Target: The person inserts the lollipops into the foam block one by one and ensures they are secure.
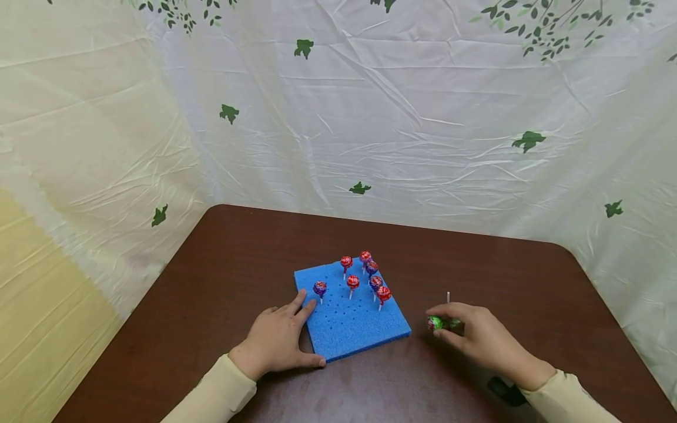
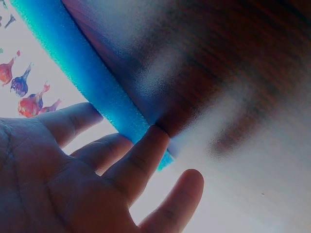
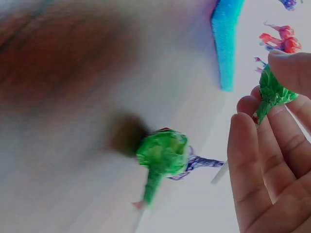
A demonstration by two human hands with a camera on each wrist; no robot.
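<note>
A blue foam board (image 1: 349, 335) lies on the table, with several red and purple lollipops standing in its holes by their sticks. My left hand (image 1: 277, 338) rests against the board's left side, fingers spread; in the left wrist view, fingertips touch the foam edge (image 2: 104, 87). To the right of the board, my right hand (image 1: 473, 335) pinches a green-wrapped lollipop (image 3: 274, 90) between thumb and fingers. Beneath that hand, another green lollipop (image 3: 163, 150) and a purple-wrapped lollipop (image 3: 201, 162) appear close together in the right wrist view.
The brown wooden table (image 1: 254, 247) has rounded far corners. A white cloth (image 1: 381, 147) with green leaf prints hangs behind it. Small holes dot the board around the standing lollipops. A dark object (image 1: 506, 390) shows under the right wrist.
</note>
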